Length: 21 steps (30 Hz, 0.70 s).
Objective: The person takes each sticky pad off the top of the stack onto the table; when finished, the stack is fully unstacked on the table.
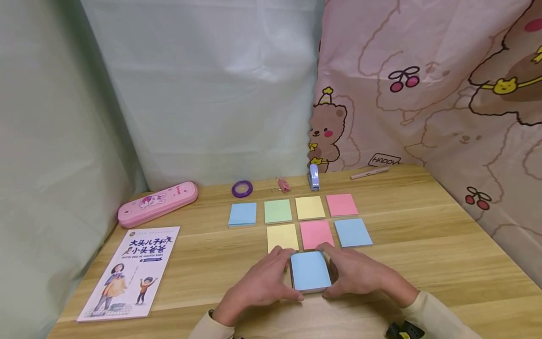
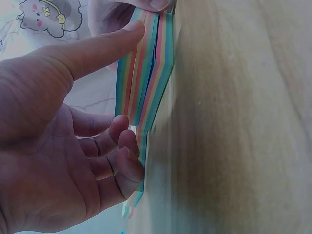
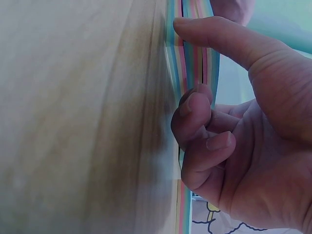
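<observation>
A stack of sticky-note pads [image 1: 311, 271] with a blue top sheet lies near the front of the table, between both hands. My left hand [image 1: 264, 280] grips its left side, thumb at the near corner and fingers toward the far one. From the opposite side my right hand [image 1: 360, 273] holds it in the same manner. Striped edges of several piled pads [image 2: 141, 68] show in the left wrist view, with a dark gap between layers. Just beyond the stack are a yellow pad [image 1: 282, 237], a pink pad [image 1: 316, 235] and a blue pad [image 1: 353, 232].
Behind them runs a row of blue [image 1: 243, 213], green [image 1: 277, 211], yellow [image 1: 310, 208] and pink pads [image 1: 341, 205]. Farther back are purple tape [image 1: 235, 193], a binder clip [image 1: 283, 185], a stapler [image 1: 314, 178] and a pen [image 1: 370, 173]. A pencil case [image 1: 158, 203] and a book [image 1: 131, 273] lie left.
</observation>
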Tool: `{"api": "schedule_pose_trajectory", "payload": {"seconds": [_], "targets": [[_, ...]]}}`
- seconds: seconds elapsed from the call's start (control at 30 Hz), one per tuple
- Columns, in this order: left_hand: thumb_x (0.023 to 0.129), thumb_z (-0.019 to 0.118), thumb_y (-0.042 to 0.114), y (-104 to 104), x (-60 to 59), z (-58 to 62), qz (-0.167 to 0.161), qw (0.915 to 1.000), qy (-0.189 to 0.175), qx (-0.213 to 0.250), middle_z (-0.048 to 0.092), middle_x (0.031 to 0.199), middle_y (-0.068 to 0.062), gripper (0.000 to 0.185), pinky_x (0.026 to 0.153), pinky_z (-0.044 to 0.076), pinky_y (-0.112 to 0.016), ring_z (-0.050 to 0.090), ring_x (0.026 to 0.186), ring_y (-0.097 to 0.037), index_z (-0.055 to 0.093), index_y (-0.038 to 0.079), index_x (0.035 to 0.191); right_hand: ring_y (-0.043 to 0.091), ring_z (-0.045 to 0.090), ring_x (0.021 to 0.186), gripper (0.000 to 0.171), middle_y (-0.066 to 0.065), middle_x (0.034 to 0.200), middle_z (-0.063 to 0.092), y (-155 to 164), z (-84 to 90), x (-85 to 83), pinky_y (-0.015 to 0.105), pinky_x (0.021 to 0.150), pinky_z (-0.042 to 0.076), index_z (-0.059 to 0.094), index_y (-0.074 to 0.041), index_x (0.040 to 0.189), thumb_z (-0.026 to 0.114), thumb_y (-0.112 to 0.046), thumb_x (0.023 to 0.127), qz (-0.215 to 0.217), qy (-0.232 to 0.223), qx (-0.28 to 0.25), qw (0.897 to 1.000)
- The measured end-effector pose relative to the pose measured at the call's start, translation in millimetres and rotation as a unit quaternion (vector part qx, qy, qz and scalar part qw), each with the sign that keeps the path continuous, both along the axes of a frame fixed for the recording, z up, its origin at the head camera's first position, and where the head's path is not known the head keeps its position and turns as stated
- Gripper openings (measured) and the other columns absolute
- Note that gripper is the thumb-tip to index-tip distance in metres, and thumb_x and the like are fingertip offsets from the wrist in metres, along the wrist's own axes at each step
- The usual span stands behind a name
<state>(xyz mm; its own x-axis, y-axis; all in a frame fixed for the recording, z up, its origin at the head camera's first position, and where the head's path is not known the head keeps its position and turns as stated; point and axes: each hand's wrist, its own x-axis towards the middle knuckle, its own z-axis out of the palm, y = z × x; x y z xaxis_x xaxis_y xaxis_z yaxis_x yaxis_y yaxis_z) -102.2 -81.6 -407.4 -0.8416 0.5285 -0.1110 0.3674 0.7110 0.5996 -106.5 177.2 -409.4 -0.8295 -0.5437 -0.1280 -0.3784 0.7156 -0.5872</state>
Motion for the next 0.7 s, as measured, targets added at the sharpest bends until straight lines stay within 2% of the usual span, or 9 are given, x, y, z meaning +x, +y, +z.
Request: {"api": "schedule_pose_trajectory", "payload": {"seconds": [0.7], "targets": [[0.076,0.094,0.044,2.0,2.5,-2.4,0.004,0.9999,0.008,-0.015,0.051,0.103,0.003,0.087,0.07,0.045,-0.025,0.049,0.087,-0.011,0.053,0.01,0.146,0.008,0.056,0.076,0.092,-0.007,0.086,0.062,-1.0,1.5,0.6,0.026,0.066,0.047,0.047,-0.011,0.144,0.097,-0.035,0.07,-0.003,-0.006,0.0,1.0]]}}
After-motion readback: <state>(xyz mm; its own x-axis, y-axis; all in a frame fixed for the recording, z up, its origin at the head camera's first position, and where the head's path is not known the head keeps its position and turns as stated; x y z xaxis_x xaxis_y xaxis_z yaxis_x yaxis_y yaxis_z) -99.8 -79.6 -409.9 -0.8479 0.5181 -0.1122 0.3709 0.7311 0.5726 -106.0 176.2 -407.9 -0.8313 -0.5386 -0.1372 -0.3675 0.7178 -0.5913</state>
